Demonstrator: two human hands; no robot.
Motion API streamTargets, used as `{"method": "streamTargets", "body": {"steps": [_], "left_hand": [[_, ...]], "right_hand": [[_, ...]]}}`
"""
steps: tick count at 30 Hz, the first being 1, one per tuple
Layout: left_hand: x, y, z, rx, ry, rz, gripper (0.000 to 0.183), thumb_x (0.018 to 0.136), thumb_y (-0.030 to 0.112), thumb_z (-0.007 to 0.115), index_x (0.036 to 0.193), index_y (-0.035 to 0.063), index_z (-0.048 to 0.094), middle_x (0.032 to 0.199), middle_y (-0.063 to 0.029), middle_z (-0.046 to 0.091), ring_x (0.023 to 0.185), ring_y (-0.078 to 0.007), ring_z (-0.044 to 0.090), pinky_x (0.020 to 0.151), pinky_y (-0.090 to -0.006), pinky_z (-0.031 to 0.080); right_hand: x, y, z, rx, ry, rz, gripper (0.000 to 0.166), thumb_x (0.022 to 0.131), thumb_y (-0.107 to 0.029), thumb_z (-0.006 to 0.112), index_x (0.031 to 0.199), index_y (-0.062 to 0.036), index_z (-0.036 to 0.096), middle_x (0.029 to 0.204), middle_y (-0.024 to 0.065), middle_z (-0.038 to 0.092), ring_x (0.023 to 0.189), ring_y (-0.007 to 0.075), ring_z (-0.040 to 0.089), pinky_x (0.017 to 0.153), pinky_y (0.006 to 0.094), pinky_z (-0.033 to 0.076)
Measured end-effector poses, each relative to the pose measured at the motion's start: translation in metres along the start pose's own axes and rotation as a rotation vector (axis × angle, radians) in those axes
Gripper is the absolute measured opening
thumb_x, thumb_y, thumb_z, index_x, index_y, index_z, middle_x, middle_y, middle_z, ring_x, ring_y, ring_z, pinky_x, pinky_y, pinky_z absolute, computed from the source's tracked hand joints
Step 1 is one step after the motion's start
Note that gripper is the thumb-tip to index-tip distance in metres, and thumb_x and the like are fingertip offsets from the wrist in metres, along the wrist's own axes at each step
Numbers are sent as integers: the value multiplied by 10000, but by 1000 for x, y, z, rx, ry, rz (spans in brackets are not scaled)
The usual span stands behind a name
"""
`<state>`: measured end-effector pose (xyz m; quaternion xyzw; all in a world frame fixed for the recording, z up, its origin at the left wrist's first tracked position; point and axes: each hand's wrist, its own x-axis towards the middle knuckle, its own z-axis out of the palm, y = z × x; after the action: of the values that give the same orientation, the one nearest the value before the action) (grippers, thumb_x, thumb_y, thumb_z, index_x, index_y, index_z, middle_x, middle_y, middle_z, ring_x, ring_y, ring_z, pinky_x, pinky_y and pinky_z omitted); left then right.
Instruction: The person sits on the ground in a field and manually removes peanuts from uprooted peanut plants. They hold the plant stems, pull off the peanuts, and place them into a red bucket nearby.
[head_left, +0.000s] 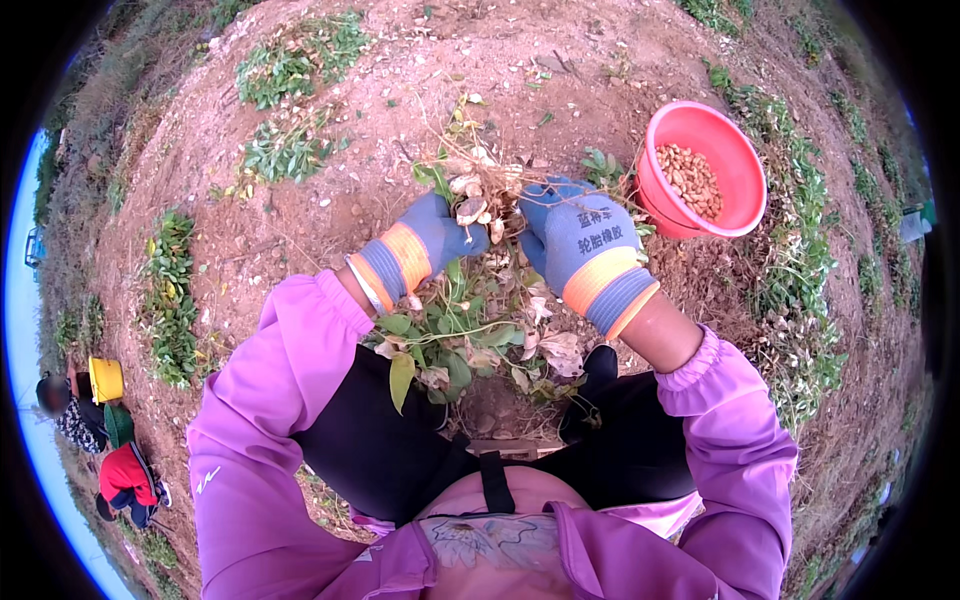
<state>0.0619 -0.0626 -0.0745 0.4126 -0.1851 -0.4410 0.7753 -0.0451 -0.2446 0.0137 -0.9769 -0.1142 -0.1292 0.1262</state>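
Observation:
My left hand (439, 236), in a blue and orange work glove, grips an uprooted peanut plant (450, 337) at its root end. Peanut pods (470, 210) with soil-stained shells hang by that hand's fingers among tangled thin roots. On the other side of the roots, my right hand (574, 225), gloved the same way, has its fingertips at the root cluster; its palm side is hidden, so its hold is unclear. The plant's leafy stems spread below both hands, between my legs. Right of my right hand, a pink plastic bucket (735, 169) holds a layer of peanut pods (690, 180).
Piles of pulled peanut plants lie at the upper left (281, 75), the left (171, 300) and along the right (795, 247) on bare soil. At the far left are two people (133, 476) (79, 424) near a yellow bucket (106, 379).

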Motion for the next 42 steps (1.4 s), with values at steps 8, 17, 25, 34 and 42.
{"method": "streamTargets", "body": {"steps": [8, 17, 25, 34, 42], "left_hand": [[-6, 4, 6, 228, 269, -38, 322, 726, -21, 631, 1026, 64, 550, 911, -28, 600, 858, -139, 562, 768, -284, 481], [-48, 39, -17, 261, 190, 139, 178, 779, 21, 621, 942, 35, 549, 850, -24, 590, 771, -107, 539, 695, -268, 456], [-48, 58, 13, 659, 260, -3, 45, 815, 49, 570, 793, 16, 589, 781, -17, 568, 721, -131, 509, 625, -271, 415], [-59, 64, -2, 931, 97, 67, 118, 830, 45, 552, 904, 13, 640, 915, -62, 635, 804, -144, 594, 706, -285, 480], [-66, 72, 1, 926, 64, 101, 124, 849, 75, 541, 887, 15, 643, 882, -59, 638, 803, -136, 589, 720, -287, 476]], "right_hand": [[2, 0, -7, 101, -40, -8, 175, 736, -142, 607, 880, -51, 566, 898, 164, 590, 858, 348, 576, 726, 435, 471], [1, 77, -21, 394, 99, 331, 157, 784, -153, 594, 787, -5, 543, 735, 166, 578, 646, 301, 577, 605, 394, 448], [-4, 39, 20, 872, -129, 274, 140, 831, -100, 524, 936, -11, 547, 670, 78, 535, 609, 133, 504, 569, 293, 435], [-8, 23, 29, 730, -106, 32, 433, 806, -75, 519, 1233, -63, 448, 892, 228, 591, 812, 358, 590, 716, 396, 465], [-2, 17, 19, 665, -338, 150, 220, 795, -169, 595, 960, -24, 583, 815, 192, 596, 751, 344, 597, 676, 404, 469]]}}
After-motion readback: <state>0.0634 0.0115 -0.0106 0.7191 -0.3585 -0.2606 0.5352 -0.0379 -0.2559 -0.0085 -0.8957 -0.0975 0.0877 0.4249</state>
